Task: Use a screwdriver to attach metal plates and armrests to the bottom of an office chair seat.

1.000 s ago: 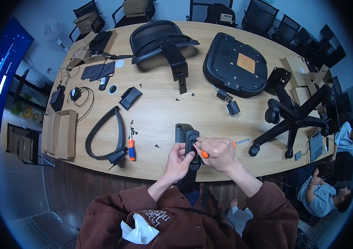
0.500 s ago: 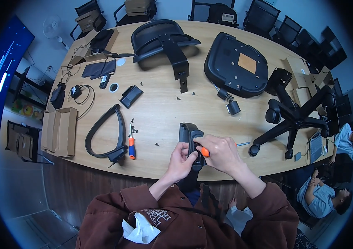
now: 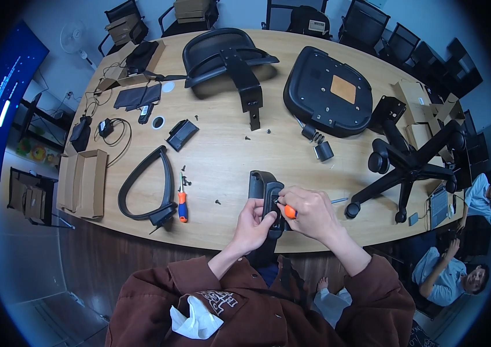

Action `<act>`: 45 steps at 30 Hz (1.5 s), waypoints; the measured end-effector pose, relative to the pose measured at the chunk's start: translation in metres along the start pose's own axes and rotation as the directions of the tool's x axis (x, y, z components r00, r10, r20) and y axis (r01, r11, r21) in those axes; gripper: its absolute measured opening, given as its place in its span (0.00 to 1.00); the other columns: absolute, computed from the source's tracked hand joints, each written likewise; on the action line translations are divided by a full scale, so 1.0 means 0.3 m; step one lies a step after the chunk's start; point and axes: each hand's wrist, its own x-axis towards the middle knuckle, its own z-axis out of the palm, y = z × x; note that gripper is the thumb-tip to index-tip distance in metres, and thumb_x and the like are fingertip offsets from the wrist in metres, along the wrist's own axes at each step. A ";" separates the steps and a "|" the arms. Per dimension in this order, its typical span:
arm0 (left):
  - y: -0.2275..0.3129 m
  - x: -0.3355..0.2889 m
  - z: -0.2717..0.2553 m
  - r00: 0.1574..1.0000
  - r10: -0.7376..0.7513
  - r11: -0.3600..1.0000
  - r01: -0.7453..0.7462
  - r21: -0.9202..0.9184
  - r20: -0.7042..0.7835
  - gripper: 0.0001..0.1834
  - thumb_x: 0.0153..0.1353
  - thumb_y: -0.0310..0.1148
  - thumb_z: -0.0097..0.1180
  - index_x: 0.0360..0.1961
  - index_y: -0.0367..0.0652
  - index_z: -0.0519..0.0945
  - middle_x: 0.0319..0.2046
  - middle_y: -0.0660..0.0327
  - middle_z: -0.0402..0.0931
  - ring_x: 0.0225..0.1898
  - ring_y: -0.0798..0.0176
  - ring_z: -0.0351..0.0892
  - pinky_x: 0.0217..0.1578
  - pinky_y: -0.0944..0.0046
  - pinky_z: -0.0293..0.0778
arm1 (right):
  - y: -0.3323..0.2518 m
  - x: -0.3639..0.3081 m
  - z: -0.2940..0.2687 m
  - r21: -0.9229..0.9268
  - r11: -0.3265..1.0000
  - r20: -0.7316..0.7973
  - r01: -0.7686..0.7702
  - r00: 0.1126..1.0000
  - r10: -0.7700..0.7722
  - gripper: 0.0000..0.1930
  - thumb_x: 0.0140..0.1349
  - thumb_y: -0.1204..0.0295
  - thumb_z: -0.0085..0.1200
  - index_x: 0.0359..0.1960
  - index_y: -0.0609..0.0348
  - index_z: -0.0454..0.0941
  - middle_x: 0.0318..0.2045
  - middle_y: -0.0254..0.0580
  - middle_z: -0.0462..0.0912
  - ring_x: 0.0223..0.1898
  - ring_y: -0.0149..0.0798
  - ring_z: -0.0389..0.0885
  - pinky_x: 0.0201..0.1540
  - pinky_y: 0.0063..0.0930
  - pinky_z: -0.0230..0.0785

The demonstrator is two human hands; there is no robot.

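A black chair armrest stands on its side at the table's near edge. My left hand closes around its near part, thumb laid along the slotted plate. From the right, my right hand bends over the same plate, fingertips pinched at a small screw-like piece in the slot. A screwdriver lies tucked in this hand: its orange handle end shows below the fingers and its shaft juts out to the right. The fingers partly cover the plate.
Left on the table lie a second armrest, a blue-orange screwdriver, loose screws and an open cardboard box. Beyond are a chair back and seat. A five-legged base stands right; two people sit beyond it.
My right fingertips have shifted slightly over the plate, uncovering more of the slot. The screwdriver's handle end has moved slightly right. At the right, a seated person has raised an arm and turned.
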 end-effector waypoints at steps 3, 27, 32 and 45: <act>-0.011 0.007 -0.001 1.000 0.017 1.000 -0.017 0.000 -0.004 0.15 0.65 0.20 0.53 0.50 0.30 0.65 0.37 0.53 0.81 0.37 0.69 0.82 0.38 0.69 0.80 | 0.005 0.000 -0.001 0.026 0.999 -0.006 0.028 1.000 -0.027 0.07 0.53 0.75 0.65 0.31 0.60 0.80 0.33 0.43 0.85 0.32 0.48 0.85 0.32 0.36 0.76; -0.010 0.007 0.028 0.999 0.039 0.999 -0.040 0.020 0.031 0.15 0.65 0.19 0.53 0.50 0.30 0.65 0.38 0.54 0.80 0.38 0.70 0.82 0.39 0.70 0.80 | -0.052 0.031 0.003 -0.049 0.966 0.115 -0.252 0.960 0.256 0.10 0.42 0.81 0.63 0.29 0.67 0.77 0.31 0.57 0.80 0.34 0.58 0.83 0.38 0.46 0.77; -0.009 0.008 0.033 0.998 0.056 0.998 -0.056 0.026 0.014 0.15 0.65 0.19 0.53 0.50 0.30 0.65 0.38 0.54 0.80 0.37 0.70 0.82 0.38 0.70 0.79 | -0.047 0.029 0.022 -0.089 0.958 0.009 -0.273 0.961 0.275 0.13 0.53 0.71 0.68 0.22 0.67 0.77 0.24 0.55 0.79 0.27 0.57 0.81 0.31 0.45 0.74; -0.012 0.016 0.037 1.000 0.025 1.000 -0.026 -0.016 -0.010 0.15 0.64 0.19 0.54 0.49 0.30 0.65 0.37 0.53 0.80 0.37 0.69 0.82 0.38 0.69 0.80 | -0.043 0.034 0.058 -0.178 0.930 -0.142 -0.322 0.944 0.299 0.19 0.58 0.59 0.66 0.21 0.64 0.78 0.20 0.51 0.79 0.22 0.54 0.81 0.27 0.44 0.73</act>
